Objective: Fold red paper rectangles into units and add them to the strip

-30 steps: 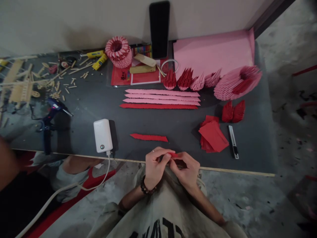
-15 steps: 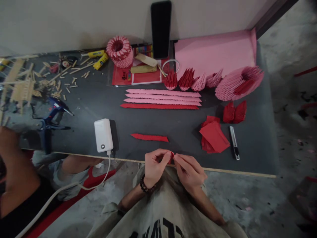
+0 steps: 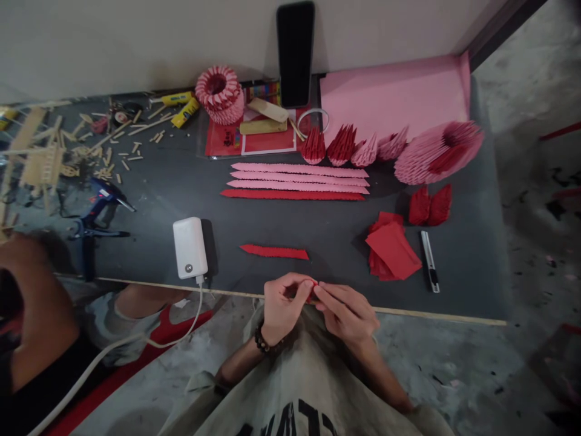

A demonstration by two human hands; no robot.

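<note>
My left hand (image 3: 282, 304) and my right hand (image 3: 348, 312) meet at the near edge of the dark table (image 3: 154, 200), pinching a small red paper piece (image 3: 313, 288) between their fingertips; most of it is hidden by the fingers. Just beyond the hands lies a short red folded strip (image 3: 274, 251). To the right sits a stack of red paper squares (image 3: 392, 249) with a utility knife (image 3: 428, 260) beside it.
Long pink and red folded strips (image 3: 297, 180), folded paper clusters (image 3: 345, 145), a pink ring model (image 3: 438, 151), a pink sheet (image 3: 390, 94) and a phone (image 3: 295, 53) lie farther back. A white power bank (image 3: 189, 247), glue gun (image 3: 97, 209) and wooden sticks (image 3: 68, 151) lie left. Another person (image 3: 31, 321) sits at left.
My fingers have shifted slightly on the red piece, the right hand closing over it. The person at the left has moved further into view.
</note>
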